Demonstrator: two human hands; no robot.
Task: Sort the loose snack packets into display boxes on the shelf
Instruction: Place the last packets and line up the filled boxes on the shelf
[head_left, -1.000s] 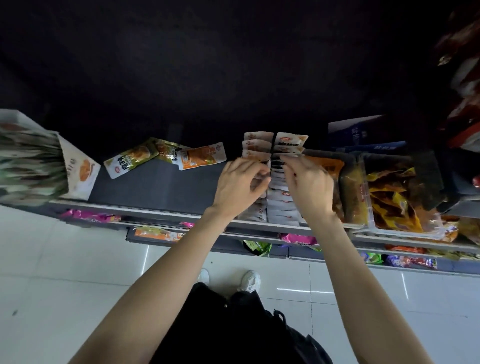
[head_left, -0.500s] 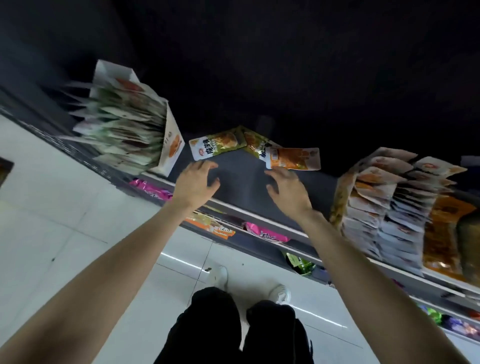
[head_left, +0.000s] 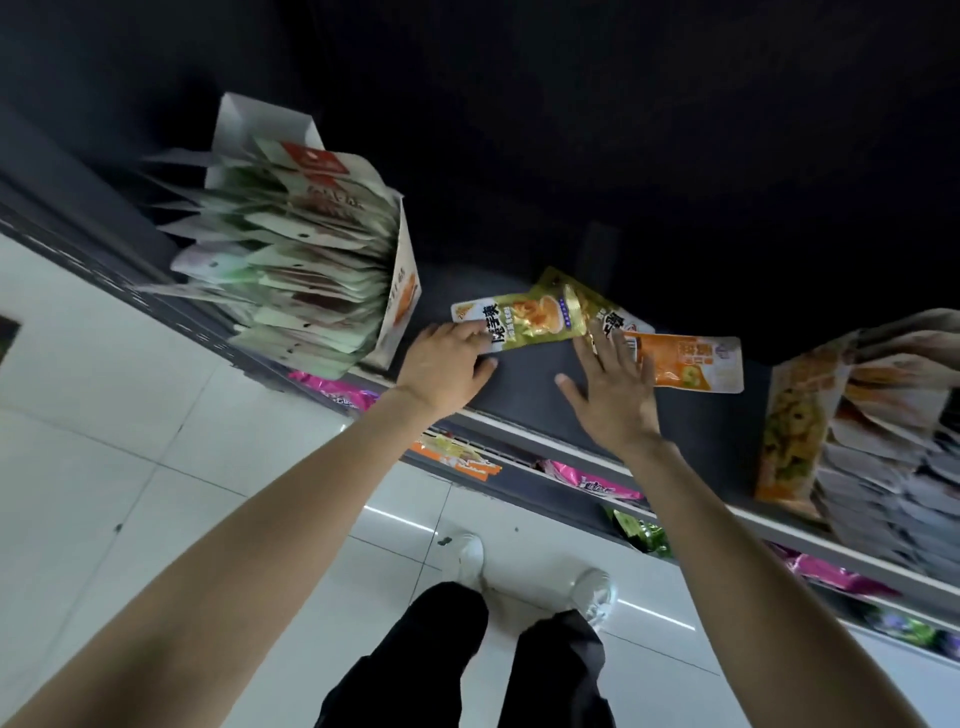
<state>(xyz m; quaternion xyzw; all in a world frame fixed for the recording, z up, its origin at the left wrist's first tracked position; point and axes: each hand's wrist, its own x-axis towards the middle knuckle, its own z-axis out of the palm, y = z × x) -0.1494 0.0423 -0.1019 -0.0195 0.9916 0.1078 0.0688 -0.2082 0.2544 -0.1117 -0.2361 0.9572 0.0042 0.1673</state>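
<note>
Three loose snack packets lie on the dark shelf (head_left: 524, 387): a green one (head_left: 530, 325), a gold one (head_left: 584, 304) partly under it, and an orange one (head_left: 693, 364) to the right. My left hand (head_left: 441, 366) rests its fingertips on the green packet's left end, thumb just below its edge. My right hand (head_left: 610, 395) is spread flat, fingertips touching the gold packet and the orange packet's left end. A white display box (head_left: 402, 291) crammed with green-and-white packets stands to the left. An orange-fronted display box (head_left: 795, 415) full of packets stands to the right.
Lower shelves below hold pink (head_left: 332, 389), orange (head_left: 457, 457) and green (head_left: 639, 532) packets that jut past the shelf edges. The white tiled floor (head_left: 130, 467) and my shoes (head_left: 467, 558) are beneath. The shelf's back is dark.
Both hands left the packets in the right-hand box and moved left to the loose packets. Half a second ago they hovered short of them; now the fingertips touch them.
</note>
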